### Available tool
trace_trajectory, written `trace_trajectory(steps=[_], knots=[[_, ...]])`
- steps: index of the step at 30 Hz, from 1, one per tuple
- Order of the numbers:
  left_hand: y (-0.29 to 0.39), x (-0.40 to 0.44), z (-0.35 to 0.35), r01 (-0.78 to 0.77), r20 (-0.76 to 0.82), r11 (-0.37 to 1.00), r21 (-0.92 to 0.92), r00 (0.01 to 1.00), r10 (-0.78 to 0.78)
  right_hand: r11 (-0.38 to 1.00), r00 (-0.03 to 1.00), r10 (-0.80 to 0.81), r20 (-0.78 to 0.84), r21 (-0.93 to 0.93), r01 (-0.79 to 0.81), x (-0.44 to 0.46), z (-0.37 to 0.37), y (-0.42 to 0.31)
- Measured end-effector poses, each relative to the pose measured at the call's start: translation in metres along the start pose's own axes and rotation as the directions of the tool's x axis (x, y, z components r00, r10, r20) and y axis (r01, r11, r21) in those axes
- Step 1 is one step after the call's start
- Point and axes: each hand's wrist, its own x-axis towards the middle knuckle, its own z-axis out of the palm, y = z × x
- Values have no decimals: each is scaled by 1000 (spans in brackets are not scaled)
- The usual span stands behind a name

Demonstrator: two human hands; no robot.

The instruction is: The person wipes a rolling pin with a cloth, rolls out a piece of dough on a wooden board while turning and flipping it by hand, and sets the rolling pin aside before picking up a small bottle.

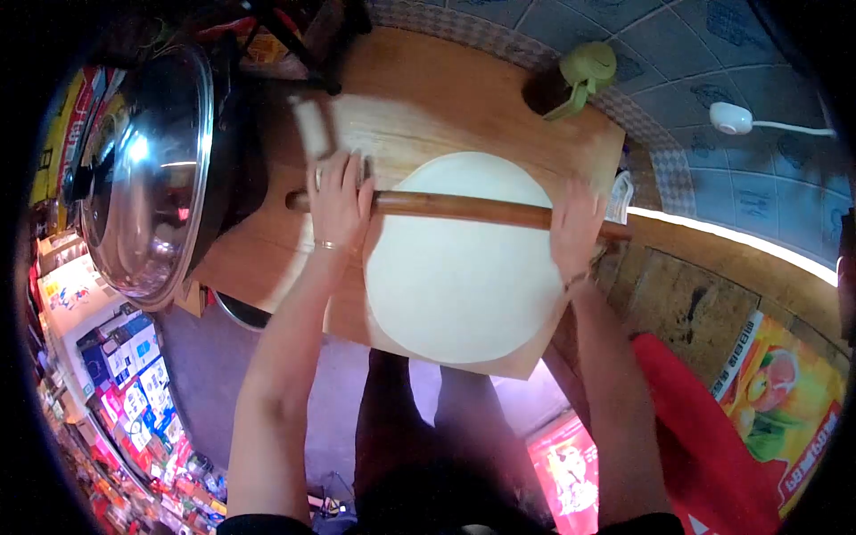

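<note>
A large round sheet of rolled-out dough (pixel 459 294) lies on a wooden board, its near edge close to the board's front. Across its upper part rests a long wooden rolling pin (pixel 464 207), slanting slightly down to the right. My left hand (pixel 341 198) lies over the pin near its left end, fingers stretched forward and a ring and bracelet showing. Near the right end, my right hand (pixel 575 230) is on the pin with its fingers extended and somewhat blurred. Both palms press on the pin from above, so their undersides are hidden.
The wooden board (pixel 428 76) also carries a green-lidded jar (pixel 584 71) at the back right. A big pan with a glass lid (pixel 147 178) stands at the left. Blue wall tiles (pixel 731 62) rise behind, and a colourful box (pixel 785 401) sits at the lower right.
</note>
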Motion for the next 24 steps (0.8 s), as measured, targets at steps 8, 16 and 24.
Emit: trace_trajectory(steps=[8, 16, 24], knots=[[12, 20, 16, 92, -6, 994, 63, 996, -92, 998, 998, -58, 37, -27, 59, 21, -4, 9], [19, 56, -5, 345, -197, 867, -359, 881, -431, 946, 930, -323, 177, 71, 315, 63, -22, 15], [51, 12, -7, 614, 358, 688, -386, 787, -502, 953, 915, -293, 278, 12, 301, 93, -13, 24]])
